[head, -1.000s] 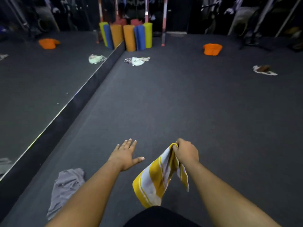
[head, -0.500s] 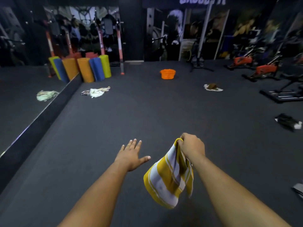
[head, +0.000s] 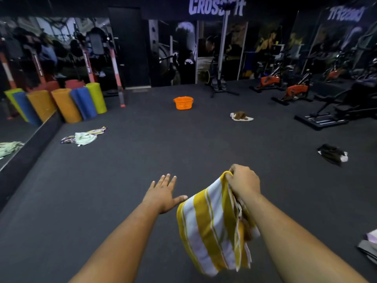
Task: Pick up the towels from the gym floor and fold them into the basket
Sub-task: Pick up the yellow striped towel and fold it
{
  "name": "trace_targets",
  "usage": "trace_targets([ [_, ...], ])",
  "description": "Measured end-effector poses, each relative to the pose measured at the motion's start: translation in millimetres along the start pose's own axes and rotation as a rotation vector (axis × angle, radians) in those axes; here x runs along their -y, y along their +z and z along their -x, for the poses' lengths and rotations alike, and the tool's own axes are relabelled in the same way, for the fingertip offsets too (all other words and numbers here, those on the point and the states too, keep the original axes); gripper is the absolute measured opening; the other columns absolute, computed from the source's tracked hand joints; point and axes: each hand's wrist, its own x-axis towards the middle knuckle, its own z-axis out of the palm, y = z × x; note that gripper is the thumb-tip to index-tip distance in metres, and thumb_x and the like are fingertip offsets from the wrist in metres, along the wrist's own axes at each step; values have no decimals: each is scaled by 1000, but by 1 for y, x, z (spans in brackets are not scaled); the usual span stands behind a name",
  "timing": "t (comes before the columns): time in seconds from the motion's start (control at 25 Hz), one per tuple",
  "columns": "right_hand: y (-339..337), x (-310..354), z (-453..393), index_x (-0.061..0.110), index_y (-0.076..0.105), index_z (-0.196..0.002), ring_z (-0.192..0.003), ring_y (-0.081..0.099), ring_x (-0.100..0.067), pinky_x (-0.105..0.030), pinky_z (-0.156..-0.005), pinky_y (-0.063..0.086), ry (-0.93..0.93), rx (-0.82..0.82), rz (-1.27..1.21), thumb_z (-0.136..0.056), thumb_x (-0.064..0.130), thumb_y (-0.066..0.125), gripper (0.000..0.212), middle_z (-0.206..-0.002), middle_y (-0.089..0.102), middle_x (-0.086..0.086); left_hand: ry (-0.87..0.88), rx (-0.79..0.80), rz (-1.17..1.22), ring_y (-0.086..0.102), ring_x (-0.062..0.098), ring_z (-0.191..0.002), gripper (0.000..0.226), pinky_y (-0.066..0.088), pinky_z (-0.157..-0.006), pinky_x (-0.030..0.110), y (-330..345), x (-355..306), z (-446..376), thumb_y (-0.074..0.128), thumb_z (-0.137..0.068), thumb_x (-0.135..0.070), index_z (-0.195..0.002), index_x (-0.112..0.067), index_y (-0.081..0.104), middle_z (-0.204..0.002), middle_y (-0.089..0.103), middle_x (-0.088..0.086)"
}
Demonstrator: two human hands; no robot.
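Dark rubber gym floor (head: 142, 160) stretches out ahead of you, with a mirror wall (head: 18, 99) running along its left edge and a row of upright foam rollers (head: 67, 105) in orange, blue and green standing at the far left corner. Just in front of those rollers, near the left edge, a pale green and purple towel (head: 84, 137) lies crumpled on the floor. Your left hand (head: 163, 194) reaches forward low over the floor with its fingers straight and together and the thumb spread out to the right; it holds nothing, and the thumb tip sits just beside the striped cloth without clearly touching it. Well beyond, toward the far middle of the floor, the orange basket (head: 183, 103) stands upright. Your right hand (head: 243, 180) is curled into a fist round the top edge of the yellow and white striped towel (head: 212, 225); a loop of the yellow hem pokes out above your fingers, and the rest hangs down below the fist and beside your forearm, clear of the floor. Farther off to the right, a brown and white towel (head: 240, 116) lies on the floor, and a dark towel (head: 332, 154) lies nearer the right edge. Exercise bikes (head: 293, 90) line the far right side, and a bit of pale cloth (head: 370, 246) shows at the right edge.
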Motion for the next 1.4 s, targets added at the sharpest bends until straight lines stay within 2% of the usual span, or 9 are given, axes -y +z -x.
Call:
trace_targets([
  [0.16, 18, -2, -98, 26, 67, -91, -87, 66, -27, -32, -68, 46, -11, 13, -45, -87, 34, 54, 15, -82, 66, 5, -10, -31, -17, -9, 18, -159, 116, 1, -129, 46, -24, 0, -98, 15, -75, -94, -165, -24, -5, -172, -9, 1],
  [0.28, 36, -7, -180, 26, 64, -86, -84, 65, -26, -31, -67, 49, -30, 38, -100, -84, 38, 55, 15, -81, 68, 5, -45, -34, 4, -9, 18, -159, 133, 2, -128, 46, -39, -6, -173, 0, -54, -98, -165, -25, -5, -172, -9, 1],
  [0.36, 43, -8, -233, 26, 63, -83, -80, 63, -25, -31, -63, 47, -53, 61, -125, -85, 38, 56, 14, -79, 66, 6, -68, -22, 2, -9, 18, -159, 136, 1, -128, 46, -50, -12, -219, -2, -50, -99, -164, -25, -6, -172, -9, 1],
  [0.68, 74, 13, -437, 26, 60, -78, -73, 62, -20, -33, -62, 53, -108, 71, -128, -85, 39, 55, 16, -71, 65, 7, -97, -31, 37, -10, 17, -159, 138, 1, -128, 46, -104, -8, -402, -1, -48, -99, -164, -26, -6, -172, -11, 0],
  [0.84, 98, 36, -548, 26, 59, -74, -71, 64, -19, -32, -61, 55, -71, 50, -150, -82, 39, 55, 16, -68, 67, 6, -78, -62, 11, -11, 18, -159, 141, 1, -128, 47, -126, 15, -514, -7, -45, -100, -164, -25, -8, -172, -12, 1],
  [0.96, 110, 60, -628, 25, 59, -73, -73, 63, -20, -31, -60, 51, -48, 44, -131, -83, 37, 57, 16, -71, 65, 7, -47, -39, 11, -10, 18, -159, 136, 1, -128, 47, -154, 38, -598, -4, -49, -99, -164, -26, -8, -172, -12, 1],
  [1.24, 131, 98, -804, 26, 57, -74, -72, 64, -20, -35, -66, 56, 1, 15, -154, -80, 39, 53, 16, -70, 68, 5, -24, -43, -6, -11, 17, -159, 135, 1, -129, 46, -220, 76, -770, -3, -50, -98, -164, -26, -8, -172, -12, 0],
  [1.4, 156, 111, -914, 23, 57, -73, -68, 62, -19, -33, -60, 54, -8, 2, -183, -79, 37, 55, 16, -67, 66, 5, -40, -48, -8, -11, 17, -158, 135, 0, -128, 45, -248, 95, -880, -3, -49, -98, -164, -26, -8, -172, -12, 0],
])
